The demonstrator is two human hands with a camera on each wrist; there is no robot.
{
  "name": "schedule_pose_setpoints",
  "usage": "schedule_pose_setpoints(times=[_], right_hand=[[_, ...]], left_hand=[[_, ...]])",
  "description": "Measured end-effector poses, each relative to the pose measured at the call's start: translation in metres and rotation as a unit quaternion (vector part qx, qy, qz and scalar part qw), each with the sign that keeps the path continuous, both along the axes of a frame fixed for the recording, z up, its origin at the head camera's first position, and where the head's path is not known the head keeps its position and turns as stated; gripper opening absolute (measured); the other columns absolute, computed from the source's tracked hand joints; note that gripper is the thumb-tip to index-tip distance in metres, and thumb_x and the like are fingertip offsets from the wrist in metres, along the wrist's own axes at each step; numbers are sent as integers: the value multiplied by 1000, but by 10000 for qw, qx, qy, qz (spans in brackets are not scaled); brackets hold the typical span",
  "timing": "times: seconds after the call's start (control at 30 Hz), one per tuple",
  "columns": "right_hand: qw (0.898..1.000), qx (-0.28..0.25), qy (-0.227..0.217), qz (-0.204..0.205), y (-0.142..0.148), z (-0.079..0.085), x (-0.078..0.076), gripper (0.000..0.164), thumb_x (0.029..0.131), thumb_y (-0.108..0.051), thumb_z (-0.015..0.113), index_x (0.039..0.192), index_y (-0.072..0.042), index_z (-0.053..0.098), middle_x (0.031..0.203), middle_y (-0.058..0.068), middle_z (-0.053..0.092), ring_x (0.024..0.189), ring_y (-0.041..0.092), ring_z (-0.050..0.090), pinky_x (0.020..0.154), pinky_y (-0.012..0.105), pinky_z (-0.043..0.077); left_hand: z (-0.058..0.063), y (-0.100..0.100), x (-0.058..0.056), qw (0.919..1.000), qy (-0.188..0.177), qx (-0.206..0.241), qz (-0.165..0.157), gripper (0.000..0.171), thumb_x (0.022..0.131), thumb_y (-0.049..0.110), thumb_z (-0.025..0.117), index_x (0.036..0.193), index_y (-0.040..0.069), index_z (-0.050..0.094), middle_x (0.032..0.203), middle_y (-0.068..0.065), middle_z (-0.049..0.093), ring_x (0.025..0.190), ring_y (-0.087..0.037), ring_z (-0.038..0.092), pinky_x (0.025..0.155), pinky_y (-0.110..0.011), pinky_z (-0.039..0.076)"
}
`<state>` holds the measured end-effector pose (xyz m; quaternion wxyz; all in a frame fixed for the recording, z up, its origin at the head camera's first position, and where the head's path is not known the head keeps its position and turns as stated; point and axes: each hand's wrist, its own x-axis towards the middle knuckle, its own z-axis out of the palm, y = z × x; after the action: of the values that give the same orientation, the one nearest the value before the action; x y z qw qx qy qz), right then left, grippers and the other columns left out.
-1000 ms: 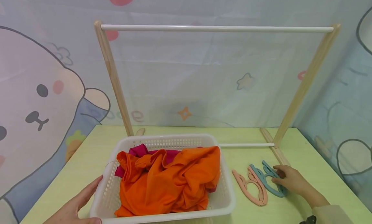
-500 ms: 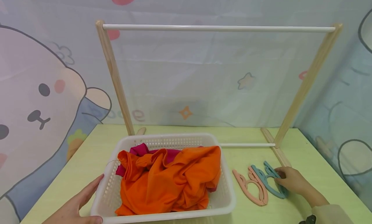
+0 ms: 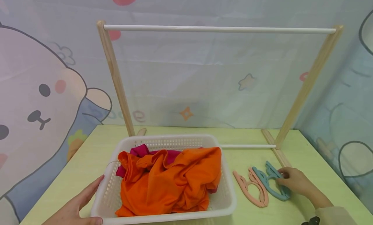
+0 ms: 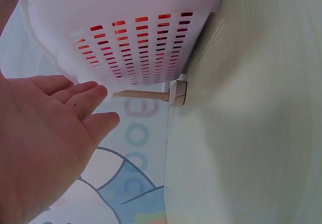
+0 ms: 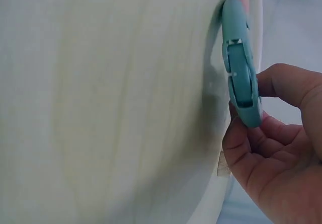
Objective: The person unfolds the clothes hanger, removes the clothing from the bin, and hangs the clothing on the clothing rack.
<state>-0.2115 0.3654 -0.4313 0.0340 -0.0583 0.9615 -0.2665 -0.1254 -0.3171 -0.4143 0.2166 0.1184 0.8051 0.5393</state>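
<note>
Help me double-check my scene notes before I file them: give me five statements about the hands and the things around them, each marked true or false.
1. The right hand pinches the blue-green plastic hanger. True.
2. The pale pink plastic hanger lies inside the white perforated plastic basket. False: it lies on the pale yellow-green table, to the basket's right.
3. The crumpled orange cloth in the basket partly covers magenta cloth. True.
4. The left hand holds a hanger. False: it is at the basket's left side.
5. Nothing hangs from the white top rail. True.
</note>
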Motion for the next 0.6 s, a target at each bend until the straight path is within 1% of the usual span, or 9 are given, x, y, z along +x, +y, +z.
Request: schedule_pose_setpoints(times=[0.1,0.2,0.27,0.3,0.47,0.6], right_hand=[[9998,-203,-38,-6,3,1,0,42,87,-15,68,112,16,58,93,9,64,84,17,57,67,29,49],[9988,-443,-193,-9,5,4,1,46,88,-17,68,116,17,55,93,8,63,83,15,55,65,25,49],[9981,-545,-299,-26,5,6,1,49,89,-18,69,118,18,53,94,9,62,84,16,55,66,25,49],[9977,-585,-339,-42,5,8,2,50,89,-19,69,119,18,53,95,9,62,85,17,55,66,26,49],[9967,-702,-395,-89,3,13,5,51,90,-19,69,121,17,52,96,10,61,86,18,55,67,27,49],[9959,-815,-376,-56,0,16,7,49,90,-17,68,121,17,51,91,7,58,79,13,53,65,25,47]], left_hand=[[1,1,-1,10000,-67,-20,30,101,90,30,67,155,16,-8,157,-26,-6,110,19,35,90,-28,53],[1,1,0,9999,-100,-20,34,100,90,31,67,155,16,-9,157,-26,-6,109,18,36,90,-32,54],[2,2,0,9999,-142,-9,47,100,90,31,66,155,16,-9,157,-26,-6,108,18,37,91,-34,54],[2,2,0,9999,-92,-27,36,100,90,31,66,155,15,-9,157,-27,-6,108,18,36,90,-34,54],[3,3,0,9998,-180,-8,107,100,90,31,66,155,17,-8,156,-28,-6,107,17,38,88,-37,55],[3,4,0,9998,-173,-10,97,100,90,30,67,155,16,-9,156,-28,-6,107,17,38,88,-36,55]])
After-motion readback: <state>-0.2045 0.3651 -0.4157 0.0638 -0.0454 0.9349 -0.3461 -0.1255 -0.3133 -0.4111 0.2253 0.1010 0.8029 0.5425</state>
